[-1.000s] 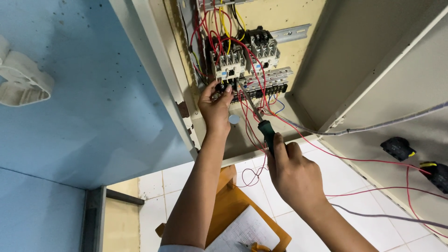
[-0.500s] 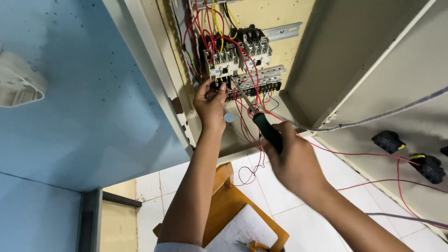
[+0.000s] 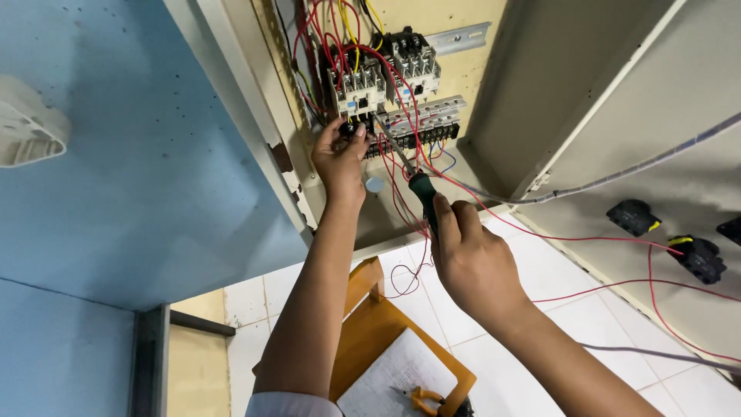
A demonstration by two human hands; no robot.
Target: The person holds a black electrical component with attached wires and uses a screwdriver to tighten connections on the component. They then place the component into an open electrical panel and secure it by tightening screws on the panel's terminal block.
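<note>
Inside cabinet (image 3: 494,116), right hand (image 3: 471,259) gripping screwdriver (image 3: 413,174), left hand (image 3: 340,158) at contactor (image 3: 356,91)

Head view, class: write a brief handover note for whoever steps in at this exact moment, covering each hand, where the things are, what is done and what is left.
Left hand: raised inside the open cabinet, fingertips pinching at the terminals under the white contactor.
Right hand: closed on the screwdriver, its tip up at the terminal strip.
Red wires hang loose from the panel; some run out towards the black parts on the door.
Below: wooden stool with a paper sheet and orange-handled pliers.
Done: wires routed to the terminals. Left: cannot tell which screws are tight; check each one.
</note>
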